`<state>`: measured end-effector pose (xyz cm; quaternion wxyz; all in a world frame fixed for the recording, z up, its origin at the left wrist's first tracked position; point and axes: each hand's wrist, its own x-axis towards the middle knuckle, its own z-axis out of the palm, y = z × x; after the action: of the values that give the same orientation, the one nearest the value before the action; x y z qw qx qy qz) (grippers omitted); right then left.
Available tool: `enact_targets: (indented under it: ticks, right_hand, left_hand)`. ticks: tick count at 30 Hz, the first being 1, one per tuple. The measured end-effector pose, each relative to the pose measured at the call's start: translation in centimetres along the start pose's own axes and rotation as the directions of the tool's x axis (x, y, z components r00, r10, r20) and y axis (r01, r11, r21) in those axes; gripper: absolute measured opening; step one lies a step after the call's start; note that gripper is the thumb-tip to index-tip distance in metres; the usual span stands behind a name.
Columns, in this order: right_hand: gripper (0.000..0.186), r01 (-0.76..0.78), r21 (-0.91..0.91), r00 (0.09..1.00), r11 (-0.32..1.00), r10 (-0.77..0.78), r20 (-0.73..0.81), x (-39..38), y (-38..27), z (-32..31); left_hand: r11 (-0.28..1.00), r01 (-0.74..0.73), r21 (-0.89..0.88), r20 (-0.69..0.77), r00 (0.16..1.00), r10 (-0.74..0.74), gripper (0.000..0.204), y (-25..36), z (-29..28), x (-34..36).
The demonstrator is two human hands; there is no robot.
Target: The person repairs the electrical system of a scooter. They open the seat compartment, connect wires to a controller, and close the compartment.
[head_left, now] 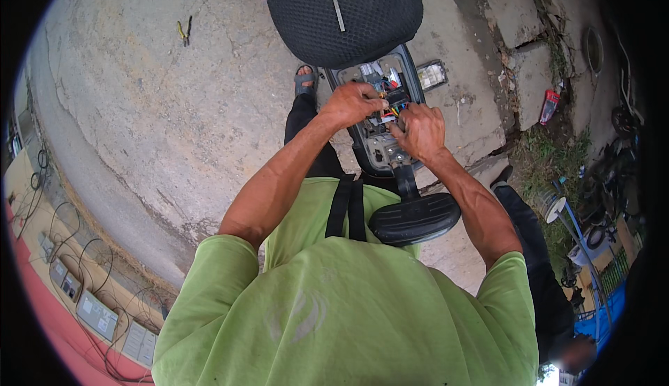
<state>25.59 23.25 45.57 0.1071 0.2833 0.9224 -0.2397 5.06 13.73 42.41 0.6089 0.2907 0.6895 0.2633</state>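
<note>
Both my hands are inside the open compartment of an electric bike, among its wiring. My left hand is closed, its thumb and fingers pinched beside a black block; what they grip is hidden. Coloured wires run between my hands. My right hand has its fingers bent and closed at those wires. Beyond the compartment is the black mesh-covered seat, with an L-shaped hex key lying on it. Nearer my body sits a smaller black padded seat.
Yellow-handled pliers lie on the concrete at the far left. A clear tray rests right of the compartment. A red packet lies near the weeds. Another person in dark clothes is close on my right, beside piled parts and a cable spool.
</note>
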Motion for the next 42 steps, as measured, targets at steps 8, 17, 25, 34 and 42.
enact_targets:
  ticks: [8, 17, 25, 34, 42]
  right_hand:
    - [0.027, -0.070, 0.035, 0.997, 0.997, 0.069, 0.036, 0.3, -0.2, -0.4]
    - [0.028, -0.088, 0.077, 0.994, 0.993, 0.083, 0.070, 0.6, -0.2, -0.7]
    - [0.030, -0.117, 0.090, 0.992, 0.989, 0.112, 0.058, 0.7, -0.2, -0.6]
    - [0.030, -0.148, 0.092, 0.986, 0.985, 0.140, 0.089, 0.8, -0.3, -0.8]
    - [0.032, -0.148, 0.106, 0.985, 0.983, 0.138, 0.101, 0.9, -0.2, -0.7]
  left_hand:
    - [0.994, 0.096, -0.056, -0.101, 0.990, -0.102, 0.038, -0.3, 1.3, -3.4]
    - [0.746, 0.376, -0.550, 0.088, 0.914, -0.395, 0.020, -2.2, 9.1, -5.8]
    - [0.907, 0.304, -0.290, -0.041, 0.943, -0.329, 0.020, -3.2, 6.9, -8.0]
    - [0.970, 0.082, 0.228, -0.194, 0.980, -0.037, 0.020, -4.0, 6.2, -8.5]
    - [0.942, 0.077, 0.327, -0.189, 0.982, -0.014, 0.019, -3.6, 5.1, -8.9]
